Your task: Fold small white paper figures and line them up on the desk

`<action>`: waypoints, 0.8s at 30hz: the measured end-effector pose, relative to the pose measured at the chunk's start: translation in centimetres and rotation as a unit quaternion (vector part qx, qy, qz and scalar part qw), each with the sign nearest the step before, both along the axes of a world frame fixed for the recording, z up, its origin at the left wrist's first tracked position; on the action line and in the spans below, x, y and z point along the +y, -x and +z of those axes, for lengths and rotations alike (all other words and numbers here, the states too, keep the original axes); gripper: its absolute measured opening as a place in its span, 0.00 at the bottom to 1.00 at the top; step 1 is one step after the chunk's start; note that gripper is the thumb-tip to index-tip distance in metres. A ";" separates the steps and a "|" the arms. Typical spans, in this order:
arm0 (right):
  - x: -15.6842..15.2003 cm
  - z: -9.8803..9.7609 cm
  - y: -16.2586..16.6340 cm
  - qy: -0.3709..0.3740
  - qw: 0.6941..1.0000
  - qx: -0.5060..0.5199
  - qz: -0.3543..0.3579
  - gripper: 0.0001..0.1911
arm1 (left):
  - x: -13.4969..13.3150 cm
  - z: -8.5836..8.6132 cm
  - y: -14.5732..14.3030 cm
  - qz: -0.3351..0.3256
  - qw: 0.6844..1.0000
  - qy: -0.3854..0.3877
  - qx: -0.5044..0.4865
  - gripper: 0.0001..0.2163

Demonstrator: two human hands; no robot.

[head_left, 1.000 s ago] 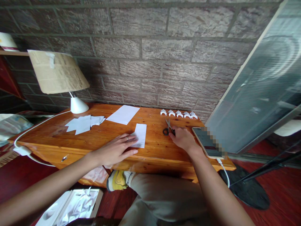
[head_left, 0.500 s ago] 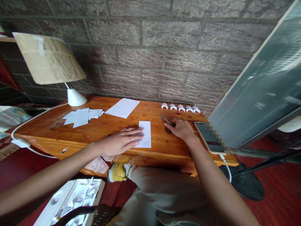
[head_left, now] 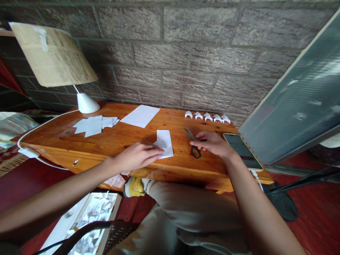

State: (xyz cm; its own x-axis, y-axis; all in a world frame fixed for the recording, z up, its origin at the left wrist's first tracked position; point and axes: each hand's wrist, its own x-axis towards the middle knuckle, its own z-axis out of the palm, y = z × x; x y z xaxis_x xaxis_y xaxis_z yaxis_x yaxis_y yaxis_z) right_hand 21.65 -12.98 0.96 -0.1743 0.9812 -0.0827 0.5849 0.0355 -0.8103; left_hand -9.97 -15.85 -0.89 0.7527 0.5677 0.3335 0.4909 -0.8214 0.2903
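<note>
On the wooden table, my left hand [head_left: 145, 153] has its fingertips together at the left side of a white paper strip [head_left: 166, 140], holding it. The lower left part of the strip is under the fingers. Dark-handled scissors [head_left: 196, 152] lie to the right of the strip with their blades a little apart, pointing away to the left. My right hand [head_left: 212, 143] has its thumb and fingers around one handle loop; the other loop shows free. Part of the handle is hidden by the fingers.
Several small folded white paper pieces [head_left: 208, 117] line the back edge. A larger white sheet [head_left: 140, 116] and cut paper pieces [head_left: 92, 125] lie left, near a lamp [head_left: 87, 103]. A charging phone [head_left: 243, 150] rests at right. A box of folded paper [head_left: 92, 216] is on the floor.
My right hand has shifted right and its fingers are more apart at the handle; the scissors have turned and one loop is uncovered. My left fingers have drawn together, and the strip has turned slightly.
</note>
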 end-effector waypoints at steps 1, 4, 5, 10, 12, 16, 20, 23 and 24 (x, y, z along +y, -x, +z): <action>0.0 -0.1 0.0 0.022 0.999 0.042 0.020 0.25 | 0.0 0.0 0.0 0.002 1.000 -0.004 0.000 0.14; -0.3 0.1 0.0 0.080 0.988 0.087 0.102 0.21 | 0.1 0.0 -0.1 -0.001 1.000 -0.010 0.008 0.15; -0.5 0.3 0.0 0.094 0.984 0.088 0.121 0.20 | 0.0 0.0 -0.1 0.002 1.000 -0.012 0.013 0.15; -1.9 1.4 0.3 0.158 0.972 0.091 0.152 0.19 | -0.4 -0.1 -0.8 0.036 0.995 -0.067 0.056 0.17; -2.2 1.7 0.7 0.187 0.962 0.104 0.169 0.18 | -0.5 -0.1 -1.4 0.037 0.990 -0.104 0.090 0.16; -2.8 1.9 1.7 0.224 0.944 0.133 0.202 0.18 | -0.4 -0.1 -2.7 0.058 0.981 -0.142 0.115 0.14; -5.5 1.3 2.7 0.227 0.942 0.164 0.184 0.18 | -0.6 -0.4 -3.2 0.086 0.976 -0.159 0.122 0.12; -9.3 0.3 3.6 0.219 0.945 0.211 0.123 0.18 | -1.5 -0.8 -3.0 0.088 0.974 -0.177 0.107 0.12; -10.5 -0.1 4.0 0.216 0.945 0.222 0.110 0.17 | -1.8 -1.0 -3.0 0.084 0.975 -0.182 0.099 0.12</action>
State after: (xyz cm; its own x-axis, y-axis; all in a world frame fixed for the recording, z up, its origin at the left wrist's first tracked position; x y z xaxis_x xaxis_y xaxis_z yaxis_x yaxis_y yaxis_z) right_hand 17.68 -23.46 0.86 -0.4812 0.8088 -0.3379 0.2015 -0.2731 -0.9406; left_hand -7.00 -17.62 -1.87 0.7290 0.5596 0.3943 0.6445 -0.7552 -0.1198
